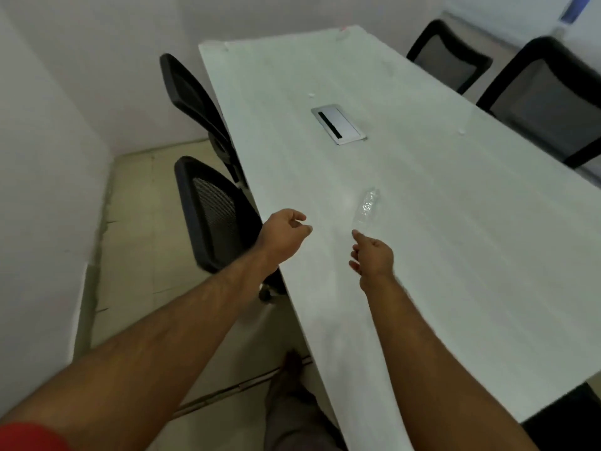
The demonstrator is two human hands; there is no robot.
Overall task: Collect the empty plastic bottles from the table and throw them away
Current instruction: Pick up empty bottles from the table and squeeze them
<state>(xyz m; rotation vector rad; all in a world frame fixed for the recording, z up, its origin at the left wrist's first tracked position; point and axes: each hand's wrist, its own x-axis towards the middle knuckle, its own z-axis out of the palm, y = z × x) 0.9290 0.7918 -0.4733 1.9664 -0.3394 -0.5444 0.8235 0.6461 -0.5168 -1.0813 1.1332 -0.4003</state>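
Note:
A clear empty plastic bottle (367, 206) lies on its side on the white table (455, 255), near the middle of the near half. My right hand (374, 258) hovers just short of the bottle's near end, fingers loosely curled and apart, holding nothing. My left hand (286, 232) is over the table's left edge, to the left of the bottle, fingers curled in with nothing in them. Other small pale shapes show at the table's far end (343, 33) and right edge (558, 131), too blurred to identify.
A silver cable hatch (338, 124) is set into the table's middle. Two black mesh chairs (211, 213) stand along the left side, two more (546, 96) on the right. White walls close in at the left and back. My leg and foot (292, 385) show below.

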